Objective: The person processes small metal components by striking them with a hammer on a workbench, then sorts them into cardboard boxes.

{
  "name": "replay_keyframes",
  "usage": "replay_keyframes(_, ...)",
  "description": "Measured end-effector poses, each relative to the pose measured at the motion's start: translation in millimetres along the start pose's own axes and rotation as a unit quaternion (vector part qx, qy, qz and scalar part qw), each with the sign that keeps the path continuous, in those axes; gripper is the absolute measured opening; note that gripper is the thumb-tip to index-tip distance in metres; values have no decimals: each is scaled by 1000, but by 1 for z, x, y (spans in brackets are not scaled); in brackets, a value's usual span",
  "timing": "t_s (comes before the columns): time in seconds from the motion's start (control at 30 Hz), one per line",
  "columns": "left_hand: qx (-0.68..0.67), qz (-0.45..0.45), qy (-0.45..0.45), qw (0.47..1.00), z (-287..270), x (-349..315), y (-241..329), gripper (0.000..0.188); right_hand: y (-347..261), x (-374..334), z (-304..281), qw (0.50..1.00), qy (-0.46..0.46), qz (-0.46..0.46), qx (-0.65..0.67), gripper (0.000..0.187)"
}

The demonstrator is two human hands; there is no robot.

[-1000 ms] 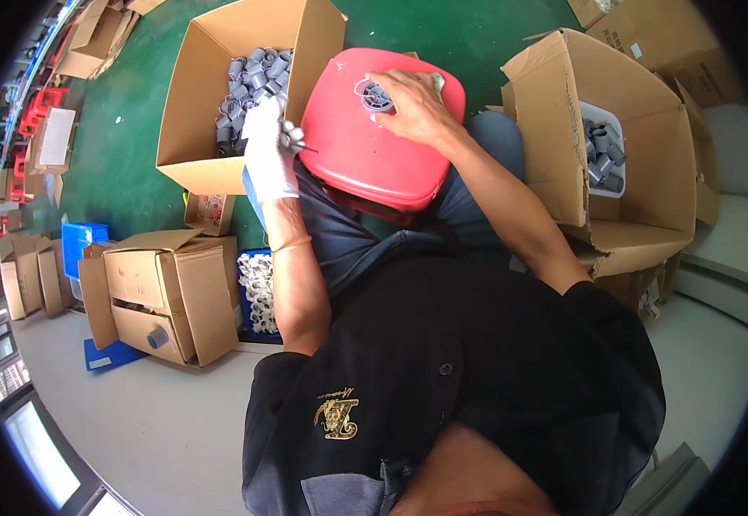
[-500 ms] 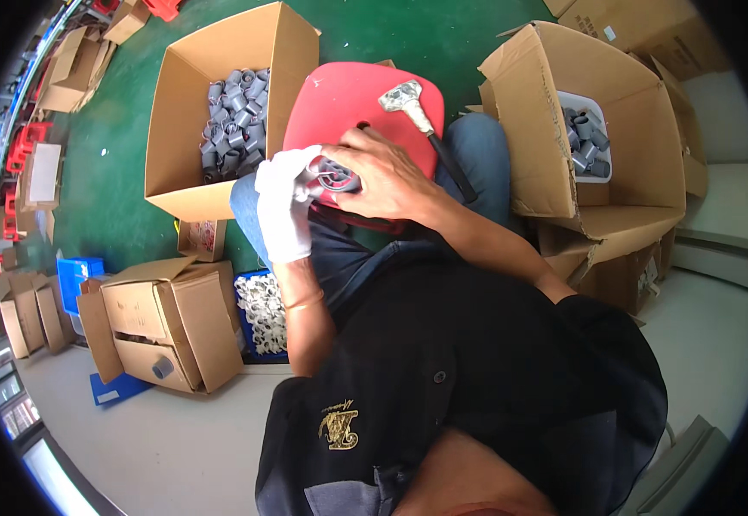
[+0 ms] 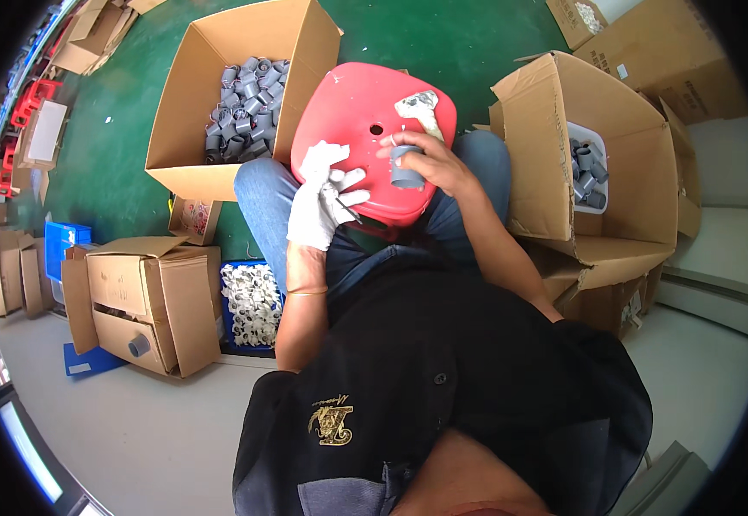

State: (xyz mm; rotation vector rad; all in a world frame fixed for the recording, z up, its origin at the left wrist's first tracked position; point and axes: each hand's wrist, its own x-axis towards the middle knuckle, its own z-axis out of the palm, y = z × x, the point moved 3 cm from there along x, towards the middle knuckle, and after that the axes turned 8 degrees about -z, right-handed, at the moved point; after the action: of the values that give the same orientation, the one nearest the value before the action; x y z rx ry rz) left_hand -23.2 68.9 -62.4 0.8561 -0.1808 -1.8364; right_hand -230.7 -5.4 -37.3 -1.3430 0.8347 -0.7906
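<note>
Right hand (image 3: pixel 439 164) pinches grey cylinder (image 3: pixel 406 170) over red stool (image 3: pixel 339 96), presumably for support; gloved left hand (image 3: pixel 318 202), fingers half-spread, holds dark rod (image 3: pixel 348 209).

The far area is covered by green floor (image 3: pixel 468 39), and pale grey floor (image 3: pixel 159 421) is seen at the lower left. Red stools (image 3: pixel 31 101) are placed near the left edge, a bright pane (image 3: pixel 30 449) is seen lower down, and the right side is bounded by a pale wall (image 3: pixel 728 159)
</note>
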Motion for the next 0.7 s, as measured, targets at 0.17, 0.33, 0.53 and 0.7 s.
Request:
replay_keyframes(0.17, -11, -4, -2, 1000, -8, 4, -4, 28, 9, 13, 2, 998, -33, -10, -46, 39)
replay_keyframes(0.33, -30, -20, -22, 999, -13, 7, -7, 26, 12, 25, -5, 997, -4, -26, -78, 40)
replay_keyframes(0.53, -15, -49, -32, 998, -9, 9, -10, 27, -9, 20, -13, 999, -7, -33, -37, 42)
replay_keyframes(0.7, -38, -85, -79, 992, -9, 16, -10, 26, -15, -4, -31, 996, 32, -67, -48, 45)
